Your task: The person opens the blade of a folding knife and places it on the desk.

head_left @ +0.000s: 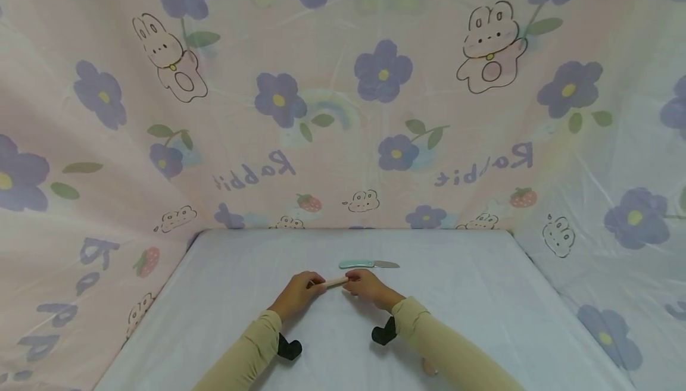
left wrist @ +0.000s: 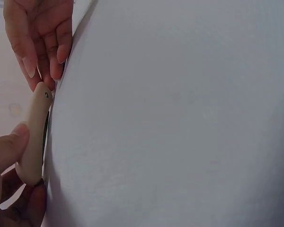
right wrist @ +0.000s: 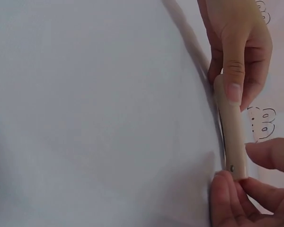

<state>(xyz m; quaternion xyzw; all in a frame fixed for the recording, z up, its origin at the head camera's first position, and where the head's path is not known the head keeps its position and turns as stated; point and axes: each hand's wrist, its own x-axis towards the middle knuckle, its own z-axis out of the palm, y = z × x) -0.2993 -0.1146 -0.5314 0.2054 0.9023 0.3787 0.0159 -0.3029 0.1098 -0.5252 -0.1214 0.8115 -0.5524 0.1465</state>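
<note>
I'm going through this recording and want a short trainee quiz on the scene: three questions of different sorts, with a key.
1. Multiple choice: which of these lies on the white tabletop?
A) red-handled scissors
B) a mint-green-handled knife with a flat metal blade
C) a blue ceramic cup

2. True or false: the left hand grips the slim, smooth, cream-coloured handle.

3. Fill in the blank: the small, round, dark spot on the cream-coloured handle is nearer the ____ hand.

Key:
1. B
2. True
3. right
</note>
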